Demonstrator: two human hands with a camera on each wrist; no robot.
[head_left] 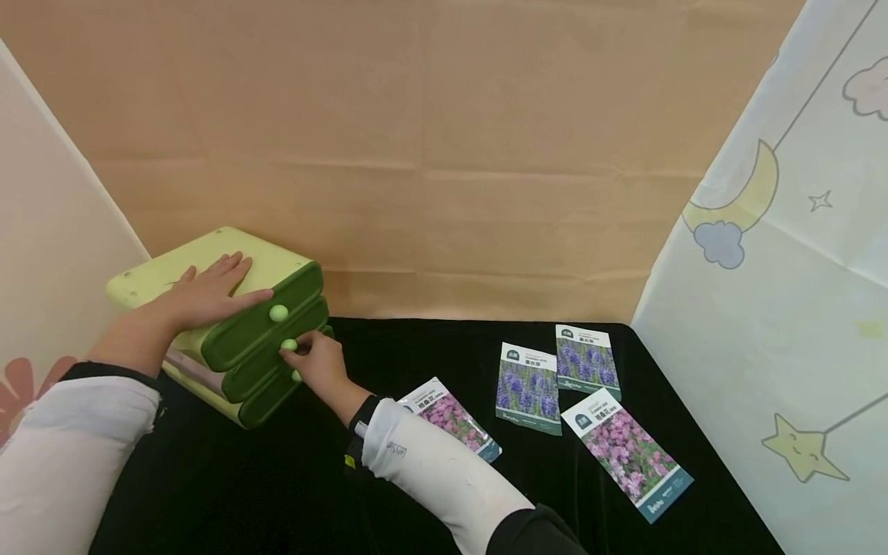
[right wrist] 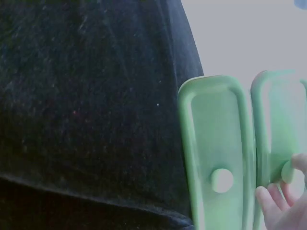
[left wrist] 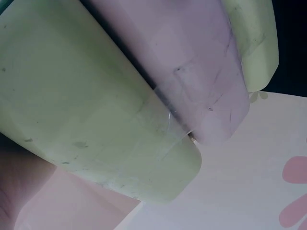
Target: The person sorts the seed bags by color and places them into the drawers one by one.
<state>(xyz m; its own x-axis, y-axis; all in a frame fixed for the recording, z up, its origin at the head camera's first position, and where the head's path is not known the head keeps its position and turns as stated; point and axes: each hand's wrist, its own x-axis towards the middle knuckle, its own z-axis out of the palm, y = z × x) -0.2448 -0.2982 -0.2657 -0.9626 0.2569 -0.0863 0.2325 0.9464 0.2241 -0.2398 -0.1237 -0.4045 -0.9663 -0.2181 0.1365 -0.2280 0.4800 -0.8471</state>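
A small three-tier drawer unit (head_left: 156, 281) stands at the left, with a pale yellow-green top, a pinkish middle tier (left wrist: 192, 62) and dark green drawer fronts. My left hand (head_left: 201, 299) rests on its top with fingers spread, the thumb reaching the upper front edge. With thumb and fingertips my right hand (head_left: 324, 366) pinches the round light-green knob (head_left: 288, 345) of the middle drawer. In the right wrist view its fingers surround that knob, beside the bottom drawer front (right wrist: 216, 124) with its own knob (right wrist: 222, 180). The top drawer's knob (head_left: 278, 313) is untouched.
On the black cloth (head_left: 277, 493) at the right lie two seed packets with purple flowers (head_left: 529, 389) (head_left: 588, 361) and a pink-flower packet (head_left: 627, 455). Another pink-flower packet (head_left: 461, 420) is partly behind my right sleeve. A brown paper backdrop (head_left: 416, 154) and printed side panels surround the table.
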